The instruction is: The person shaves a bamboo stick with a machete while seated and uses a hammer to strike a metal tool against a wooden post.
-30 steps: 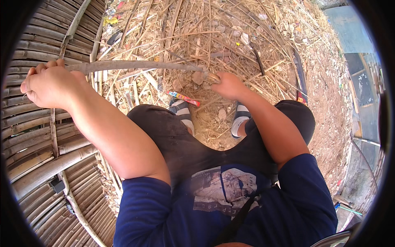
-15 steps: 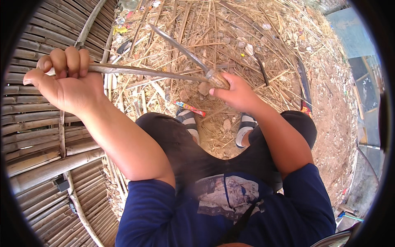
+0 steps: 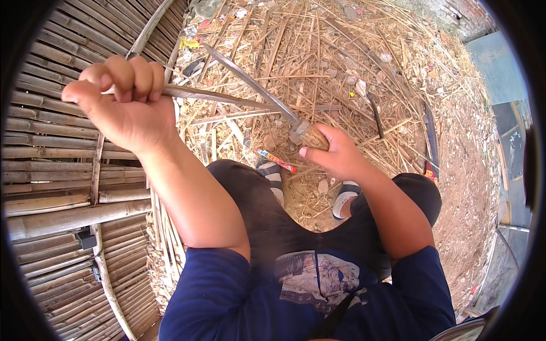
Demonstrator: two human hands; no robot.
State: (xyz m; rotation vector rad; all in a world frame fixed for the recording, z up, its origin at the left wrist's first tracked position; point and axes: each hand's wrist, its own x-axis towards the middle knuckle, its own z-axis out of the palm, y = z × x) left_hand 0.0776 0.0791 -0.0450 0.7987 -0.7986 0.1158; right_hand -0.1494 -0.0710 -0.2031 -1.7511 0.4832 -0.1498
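Observation:
My left hand (image 3: 129, 105) is raised at the left, its fingers curled around one end of a split bamboo strip (image 3: 219, 98). The strip extends rightward from my fist. In front of my knees, my right hand (image 3: 340, 154) is closed round the wooden handle (image 3: 311, 136) of a knife (image 3: 250, 82). Its long, narrow blade points up and to the left. The far end of the strip meets or overlaps the blade a little above the handle; whether they touch I cannot tell.
Straw, split bamboo and litter cover the ground (image 3: 318, 62). A slatted bamboo wall (image 3: 51, 128) rises close on my left. Between my feet lies a colourful wrapper (image 3: 276, 161). A dark stick (image 3: 375, 116) lies beyond my right hand, with blue-grey panels (image 3: 495, 68) at the far right.
My left hand has shifted right with the bamboo strip. My right hand has drawn the knife nearer, so the strip now crosses farther up the blade. The whole view has shifted slightly.

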